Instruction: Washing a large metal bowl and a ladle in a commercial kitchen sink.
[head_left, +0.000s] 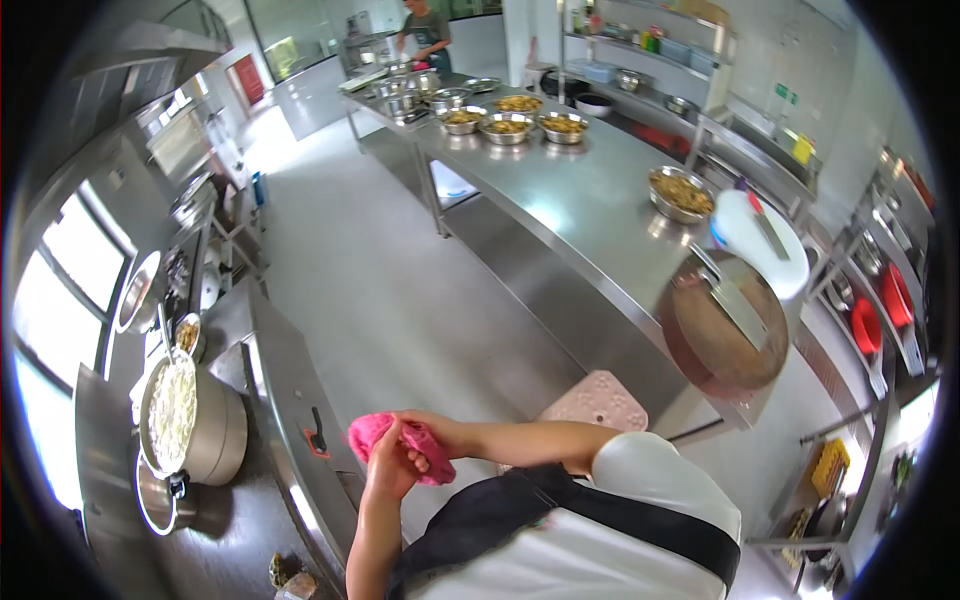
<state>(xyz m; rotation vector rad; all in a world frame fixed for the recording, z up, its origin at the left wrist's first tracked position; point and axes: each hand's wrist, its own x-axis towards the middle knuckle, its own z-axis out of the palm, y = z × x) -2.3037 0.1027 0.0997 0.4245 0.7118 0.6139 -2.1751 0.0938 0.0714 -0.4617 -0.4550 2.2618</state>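
A bunched pink cloth (371, 435) is held between both hands in front of my dark apron. My left hand (401, 457) has its fingers curled around the lower side of it, thumb pointing up. From the other side my right hand (431, 429) grips the same cloth, its fingers partly hidden by the folds. Left of the hands runs a steel cooking range (240, 517), which bears a large metal pot (217, 427) with pale, frothy contents. A smaller metal pot (161, 499) stands beside it.
On the long steel table (517, 187) stand several metal bowls of food (679, 196), a round chopping block (697, 337) with a cleaver (739, 311), and a white cutting board (787, 225) with a red-handled knife (765, 225). A pink stool (600, 401) is beside me. Another person (429, 34) stands at the far end.
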